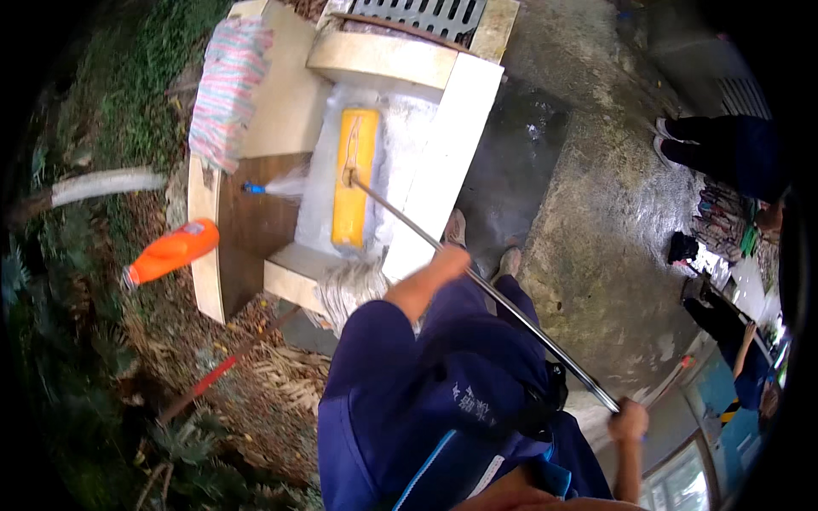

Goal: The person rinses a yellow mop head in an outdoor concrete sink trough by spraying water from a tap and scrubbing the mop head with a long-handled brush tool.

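Note:
A long metal pole (537,329) slants across my body, with my left hand (452,260) closed around its middle and my right hand (628,418) gripping its near end. The pole's far end meets a long yellow rectangular head (353,191), apparently a mop's, with a looped wire or cord on top. This head lies inside a pale-walled wash basin (441,153) holding whitish water or foam. A blue tap or nozzle (254,188) on the basin's brown left side has a pale stream of water coming from it.
An orange plastic bottle (172,252) is at the basin's left edge. A striped cloth (230,92) and a grey stringy cloth (351,287) hang over the walls. A metal grate (422,16) lies beyond. Wet concrete (588,223) spans the right, where two other people stand; plants grow left.

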Tool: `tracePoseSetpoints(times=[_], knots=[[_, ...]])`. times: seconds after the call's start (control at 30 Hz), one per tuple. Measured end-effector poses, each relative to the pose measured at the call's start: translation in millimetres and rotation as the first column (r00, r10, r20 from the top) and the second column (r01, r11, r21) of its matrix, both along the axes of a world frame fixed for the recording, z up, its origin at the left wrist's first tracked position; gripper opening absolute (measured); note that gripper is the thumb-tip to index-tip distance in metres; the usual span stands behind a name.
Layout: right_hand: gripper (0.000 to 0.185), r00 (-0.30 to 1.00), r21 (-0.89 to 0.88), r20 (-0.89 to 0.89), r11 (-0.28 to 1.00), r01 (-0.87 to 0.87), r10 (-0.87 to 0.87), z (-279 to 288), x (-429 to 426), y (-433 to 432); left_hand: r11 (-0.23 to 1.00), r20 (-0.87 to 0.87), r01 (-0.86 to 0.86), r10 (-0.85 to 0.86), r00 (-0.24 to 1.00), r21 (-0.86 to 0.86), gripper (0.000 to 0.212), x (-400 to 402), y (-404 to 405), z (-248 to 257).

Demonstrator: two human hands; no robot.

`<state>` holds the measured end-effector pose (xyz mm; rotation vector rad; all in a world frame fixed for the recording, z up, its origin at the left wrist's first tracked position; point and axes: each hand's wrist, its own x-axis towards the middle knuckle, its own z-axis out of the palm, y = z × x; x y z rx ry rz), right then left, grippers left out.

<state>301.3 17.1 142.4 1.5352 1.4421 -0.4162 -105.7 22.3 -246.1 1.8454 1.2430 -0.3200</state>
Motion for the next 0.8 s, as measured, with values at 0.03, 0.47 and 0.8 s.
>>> tracePoseSetpoints(times=[0.03, 0.47, 0.8], knots=[[0.020, 0.997, 0.052, -0.079, 0.999, -0.012, 0.016, -4, -10, 2, 0.999, -0.025, -0.006, 0.005, 1.000, -0.049, 0.014, -14, -2, -7], [0.013, 0.996, 0.058, 0.039, 0.996, 0.075, -0.077, 24, 86, -32, 0.999, 0.120, 0.023, -0.020, 0.993, -0.023, 0.013, 55, -3, 47], [0.020, 0.998, 0.127, -0.054, 0.992, -0.026, 0.033, 56, 141, -39, 1.000, 0.201, 0.008, -0.013, 0.980, 0.023, 0.013, 96, -8, 110]])
